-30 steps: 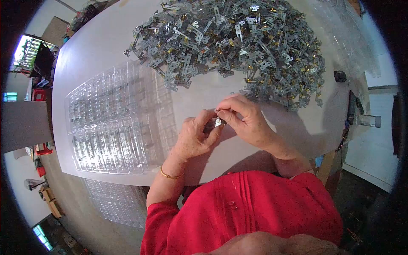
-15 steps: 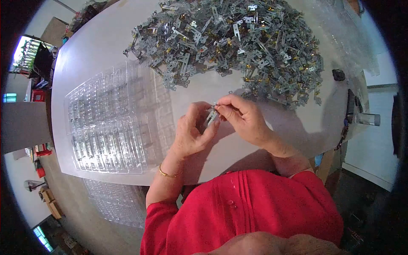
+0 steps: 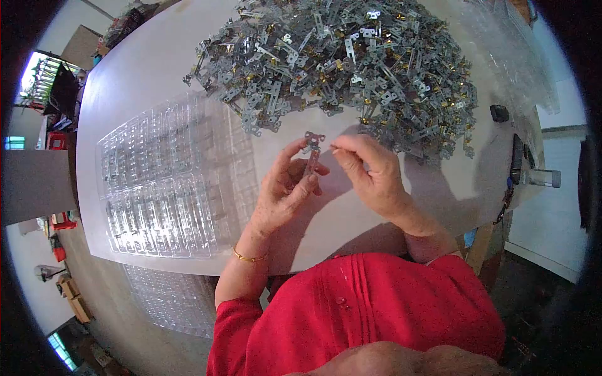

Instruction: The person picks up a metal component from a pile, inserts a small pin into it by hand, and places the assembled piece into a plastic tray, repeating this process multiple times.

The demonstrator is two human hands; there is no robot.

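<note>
- Right hand (image 3: 376,178) has drawn slightly away from the metal piece (image 3: 312,161), which both hands were touching half a second ago; the piece now stands more upright, its wide end showing at the top.
- Left hand (image 3: 281,194) pinches the lower part of the metal piece between thumb and fingers, with the forefinger up beside the wide end.
- Just right of that grip, the right thumb and forefinger are close together; I cannot tell whether they touch or hold something small.
- Beyond the grip, a large heap of metal parts (image 3: 338,59) covers the far middle of the table (image 3: 150,69), grey mostly, with bits of yellow; its near edge lies close behind the right hand.
- Left of the grip, and apart from it, clear plastic trays (image 3: 155,183) lie on the table, shining under the light.
- Below the grip, toward the body, a gold bracelet (image 3: 251,257) circles the left wrist, and a red shirt (image 3: 370,307) fills the near side.
- Well to the right of the grip, near the table's edge, sits a small black object (image 3: 500,113).
</note>
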